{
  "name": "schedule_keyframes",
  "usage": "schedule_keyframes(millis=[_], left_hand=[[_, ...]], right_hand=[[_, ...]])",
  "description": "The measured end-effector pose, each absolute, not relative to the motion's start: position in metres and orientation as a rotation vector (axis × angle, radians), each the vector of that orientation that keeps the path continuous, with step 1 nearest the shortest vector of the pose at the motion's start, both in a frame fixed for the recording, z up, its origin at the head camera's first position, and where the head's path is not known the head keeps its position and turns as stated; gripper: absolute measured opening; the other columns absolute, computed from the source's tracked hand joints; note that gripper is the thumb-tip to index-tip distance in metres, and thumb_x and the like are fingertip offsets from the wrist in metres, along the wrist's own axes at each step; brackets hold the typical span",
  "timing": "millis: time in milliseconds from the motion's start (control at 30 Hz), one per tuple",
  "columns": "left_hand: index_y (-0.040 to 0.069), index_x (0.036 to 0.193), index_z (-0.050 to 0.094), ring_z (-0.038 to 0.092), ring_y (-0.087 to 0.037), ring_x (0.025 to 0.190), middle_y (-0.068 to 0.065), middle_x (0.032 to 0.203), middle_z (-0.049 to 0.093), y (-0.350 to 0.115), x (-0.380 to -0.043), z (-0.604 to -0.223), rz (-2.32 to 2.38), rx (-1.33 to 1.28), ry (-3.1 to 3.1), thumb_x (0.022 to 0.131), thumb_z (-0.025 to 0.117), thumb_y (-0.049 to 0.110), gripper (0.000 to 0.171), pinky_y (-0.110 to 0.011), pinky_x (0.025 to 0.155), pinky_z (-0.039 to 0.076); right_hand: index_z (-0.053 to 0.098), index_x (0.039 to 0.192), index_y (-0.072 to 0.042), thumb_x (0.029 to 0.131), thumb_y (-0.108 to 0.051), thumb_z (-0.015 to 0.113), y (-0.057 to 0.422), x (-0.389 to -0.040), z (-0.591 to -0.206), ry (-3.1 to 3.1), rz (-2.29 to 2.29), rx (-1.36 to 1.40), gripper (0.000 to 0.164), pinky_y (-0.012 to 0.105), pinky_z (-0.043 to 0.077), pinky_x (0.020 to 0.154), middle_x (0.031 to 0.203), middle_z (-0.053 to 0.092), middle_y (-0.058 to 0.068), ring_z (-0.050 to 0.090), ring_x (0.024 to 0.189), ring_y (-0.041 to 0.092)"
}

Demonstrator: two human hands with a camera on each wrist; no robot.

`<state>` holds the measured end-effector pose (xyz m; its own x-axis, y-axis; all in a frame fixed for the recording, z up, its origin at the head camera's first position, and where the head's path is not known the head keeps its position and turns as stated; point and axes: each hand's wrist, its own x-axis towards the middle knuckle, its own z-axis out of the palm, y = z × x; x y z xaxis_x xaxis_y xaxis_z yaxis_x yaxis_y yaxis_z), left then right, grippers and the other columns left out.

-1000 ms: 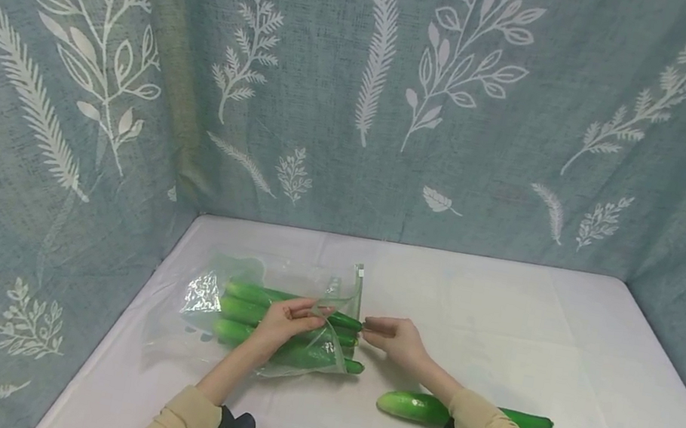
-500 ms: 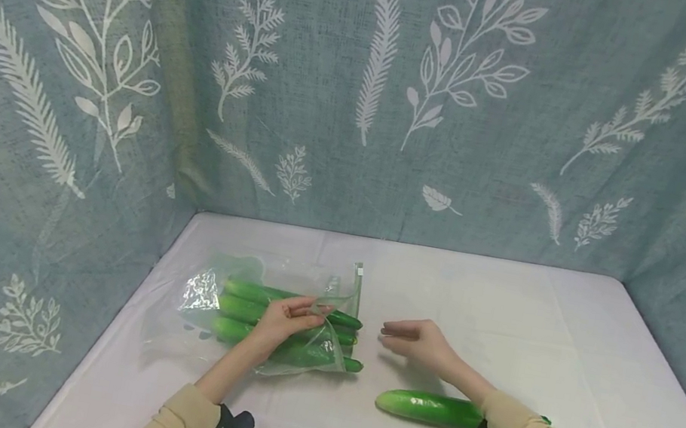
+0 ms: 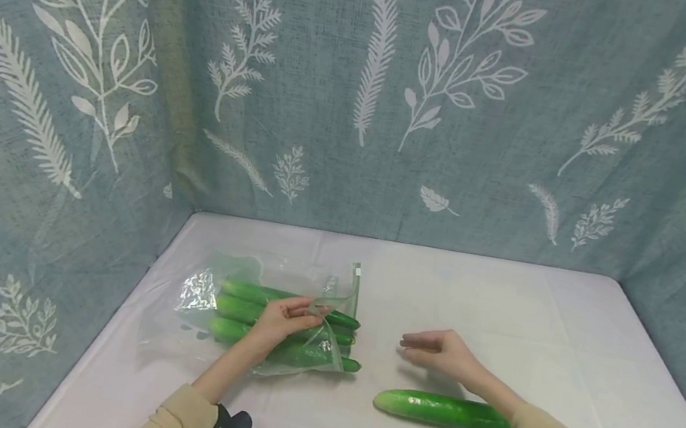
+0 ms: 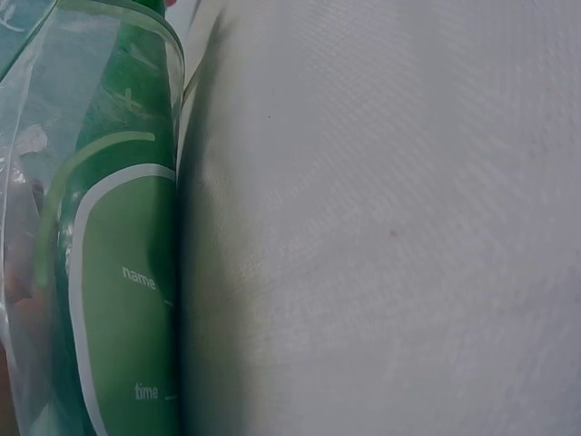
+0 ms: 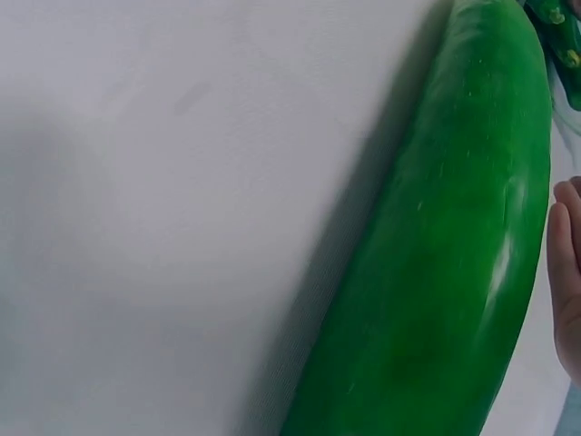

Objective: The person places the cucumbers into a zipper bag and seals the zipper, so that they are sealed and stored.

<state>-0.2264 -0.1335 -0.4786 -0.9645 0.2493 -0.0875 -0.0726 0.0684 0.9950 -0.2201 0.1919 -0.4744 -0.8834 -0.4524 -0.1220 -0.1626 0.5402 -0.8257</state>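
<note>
1. The clear bag (image 3: 202,290) lies flat on the white worktop (image 3: 481,292), its mouth turned to the person's right.
2. Inside the bag, three cucumbers (image 3: 240,309) lie side by side; their darker ends reach the mouth, and the nearest one pokes out past the bag's edge.
3. The left hand (image 3: 281,319) rests over the bag near its mouth, thumb and fingers pinching the plastic rim.
4. The right hand (image 3: 444,354) is beyond the bag's mouth, apart from it, fingers nearly straight, held together and holding nothing.
5. A loose cucumber (image 3: 439,409) lies on the worktop to the right of the bag and slightly nearer the person; in the head view the right forearm (image 3: 493,393) hides its far-right end.
6. The left wrist view alone makes legible the bag's green printed label (image 4: 127,300), with "name" and "time"; only a blurred bit of the hand shows through the plastic.
7. The right wrist view shows the loose cucumber's glossy skin close up, with cucumber ends at the bag's mouth in the top corner.
8. Behind the bag hangs a blue-green curtain (image 3: 310,86) with white leaf prints.
</note>
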Motion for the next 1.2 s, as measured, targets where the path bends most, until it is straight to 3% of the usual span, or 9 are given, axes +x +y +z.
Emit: schedule_keyframes(millis=[600, 867, 1033, 1200], left_hand=[[0.003, 0.124, 0.06, 0.065, -0.002, 0.099, -0.006, 0.118, 0.068, -0.135, -0.227, -0.481, 1.967, 0.188, 2.125, 0.084, 0.071, 0.014, 0.043, -0.026, 0.094, 0.051], [0.002, 0.126, 0.059, 0.065, -0.003, 0.1, -0.009, 0.119, 0.067, -0.135, -0.227, -0.48, 1.956, 0.183, 2.126, 0.085, 0.07, 0.013, 0.044, -0.027, 0.094, 0.051], [0.001, 0.13, 0.055, 0.065, -0.009, 0.1, -0.013, 0.116, 0.068, -0.135, -0.225, -0.481, 1.915, 0.136, 2.189, 0.085, 0.07, 0.015, 0.05, -0.032, 0.096, 0.051], [0.002, 0.131, 0.054, 0.065, -0.011, 0.101, -0.014, 0.117, 0.068, -0.135, -0.226, -0.482, 1.914, 0.135, 2.195, 0.085, 0.07, 0.016, 0.05, -0.03, 0.095, 0.051]], right_hand=[[0.06, 0.123, 0.002, 0.091, -0.022, 0.064, 0.226, -0.203, -0.472, 2.444, -1.309, -0.523, 0.04, 0.027, 0.055, 0.088, 0.121, 0.065, 0.018, 0.062, 0.112, 0.035], [0.06, 0.124, 0.0, 0.09, -0.023, 0.064, 0.238, -0.196, -0.468, 2.466, -1.306, -0.464, 0.041, 0.037, 0.053, 0.092, 0.123, 0.064, 0.016, 0.061, 0.113, 0.034], [0.06, 0.124, -0.001, 0.09, -0.026, 0.065, 0.247, -0.194, -0.465, 2.487, -1.284, -0.446, 0.043, 0.033, 0.054, 0.091, 0.123, 0.065, 0.015, 0.063, 0.113, 0.03], [0.059, 0.125, -0.001, 0.09, -0.029, 0.065, 0.257, -0.194, -0.464, 2.486, -1.28, -0.414, 0.046, 0.027, 0.054, 0.09, 0.123, 0.064, 0.015, 0.062, 0.113, 0.03]])
